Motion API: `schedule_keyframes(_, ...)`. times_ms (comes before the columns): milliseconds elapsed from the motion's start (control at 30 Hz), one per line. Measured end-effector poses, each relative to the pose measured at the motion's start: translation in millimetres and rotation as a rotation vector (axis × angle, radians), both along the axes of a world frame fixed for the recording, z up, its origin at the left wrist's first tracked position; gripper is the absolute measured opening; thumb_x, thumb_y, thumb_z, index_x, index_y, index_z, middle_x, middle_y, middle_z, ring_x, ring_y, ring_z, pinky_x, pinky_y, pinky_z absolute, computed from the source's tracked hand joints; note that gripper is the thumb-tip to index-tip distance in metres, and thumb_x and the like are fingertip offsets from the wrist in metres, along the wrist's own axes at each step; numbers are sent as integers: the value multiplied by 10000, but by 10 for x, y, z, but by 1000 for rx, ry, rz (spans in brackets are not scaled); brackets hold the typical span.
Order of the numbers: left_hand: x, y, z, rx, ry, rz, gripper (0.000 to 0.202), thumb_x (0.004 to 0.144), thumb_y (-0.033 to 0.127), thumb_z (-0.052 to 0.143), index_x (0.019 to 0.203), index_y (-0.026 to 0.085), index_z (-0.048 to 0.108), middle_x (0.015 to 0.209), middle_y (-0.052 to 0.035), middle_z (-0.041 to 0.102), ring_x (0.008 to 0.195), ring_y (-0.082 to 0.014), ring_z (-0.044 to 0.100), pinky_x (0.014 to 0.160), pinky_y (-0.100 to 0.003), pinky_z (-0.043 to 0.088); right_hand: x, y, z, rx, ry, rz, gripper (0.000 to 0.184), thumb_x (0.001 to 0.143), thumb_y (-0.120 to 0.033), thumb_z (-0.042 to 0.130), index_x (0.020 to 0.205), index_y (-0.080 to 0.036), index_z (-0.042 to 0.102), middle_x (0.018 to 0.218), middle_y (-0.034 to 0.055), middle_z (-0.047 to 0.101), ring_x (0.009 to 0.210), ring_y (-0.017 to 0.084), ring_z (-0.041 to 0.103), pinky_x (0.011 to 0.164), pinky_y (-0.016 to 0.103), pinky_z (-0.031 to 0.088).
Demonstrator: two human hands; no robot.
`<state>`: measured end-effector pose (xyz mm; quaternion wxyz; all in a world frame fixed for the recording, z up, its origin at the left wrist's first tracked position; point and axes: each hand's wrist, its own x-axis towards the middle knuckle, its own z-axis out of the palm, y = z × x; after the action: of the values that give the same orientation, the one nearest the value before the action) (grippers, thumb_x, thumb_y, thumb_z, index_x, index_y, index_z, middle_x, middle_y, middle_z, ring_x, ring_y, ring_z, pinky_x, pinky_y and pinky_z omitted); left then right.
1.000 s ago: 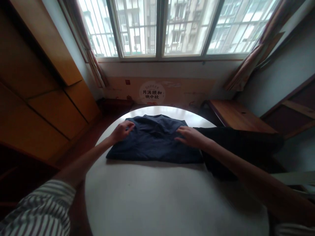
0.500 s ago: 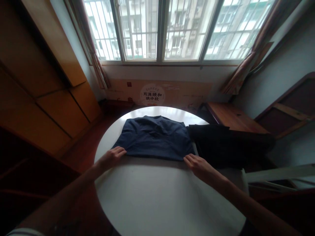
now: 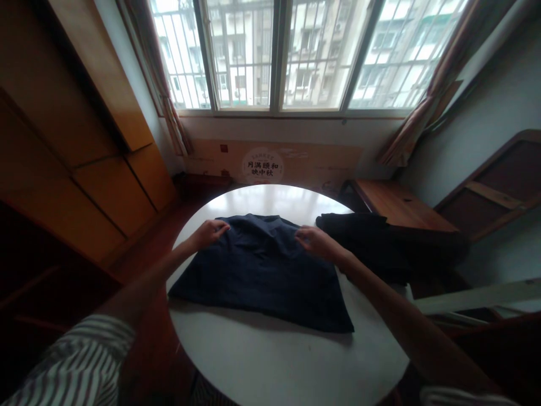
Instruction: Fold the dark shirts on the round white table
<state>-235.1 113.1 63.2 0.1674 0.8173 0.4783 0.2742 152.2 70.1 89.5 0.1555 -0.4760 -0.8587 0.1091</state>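
A dark blue garment (image 3: 262,276), which looks like a shirt, lies spread on a round white table (image 3: 253,349). Its wide edge faces me, and its narrower end points toward the window. My left hand (image 3: 212,231) is at the upper left part of the cloth, thumb and fingers pinched together on it. Over at the upper right part, my right hand (image 3: 313,241) is closed too, with its curled fingers on the fabric. How much cloth each hand grips is partly hidden. Small creases run between the two hands.
Dark folded cloth (image 3: 359,237) is stacked at the table's right side. Beyond it stands a brown wooden desk (image 3: 409,206). Wooden cabinets (image 3: 114,186) line the left, and a barred window (image 3: 274,56) is ahead. A pale bar (image 3: 477,296) juts in at right.
Both hands have moved from the garment's near corners up to its far part. The garment's near edge now reaches closer to me and spreads wider. The view has tilted slightly.
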Motion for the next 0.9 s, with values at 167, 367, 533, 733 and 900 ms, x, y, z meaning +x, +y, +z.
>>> schedule_keyframes(167,332,821,-158,-76,-33,65,426,815,530,596,944,153,747,1009,-130,748,1012,-300,668,919,-384,501,-124,864,-232,-15,18,-164,237,881,-232,635,1062,-103,718,1033,151,706,909,225,657,838,307,498)
schedule_keyframes(367,362,1063,-322,-141,-36,21,414,688,591,696,696,177,708,761,-74,712,756,-225,650,719,-311,510,-74,1040,-469,-41,42,-186,143,893,-192,587,892,-150,723,944,89,732,866,188,656,802,268,483)
schedule_keyframes(533,349,1169,-336,-142,-107,46,431,777,576,619,867,160,680,816,-60,706,769,-204,644,706,-306,514,-45,1129,-451,-14,73,-278,254,1010,-250,411,1110,-153,623,962,108,728,863,194,659,747,259,462)
schedule_keyframes(733,499,1269,-309,-88,-77,144,293,840,410,630,910,130,679,874,-109,704,834,-237,652,786,-351,518,-97,1156,-385,-6,-7,-393,294,1014,-267,372,1168,-150,594,1021,173,715,931,279,657,819,366,460)
schedule_keyframes(900,898,867,-352,101,-2,150,296,936,283,513,1132,131,674,1227,-181,635,1212,-310,537,1075,-463,364,-506,764,-446,90,-59,-356,394,1013,-317,365,1301,-125,553,1339,210,586,1276,337,486,1116,554,233)
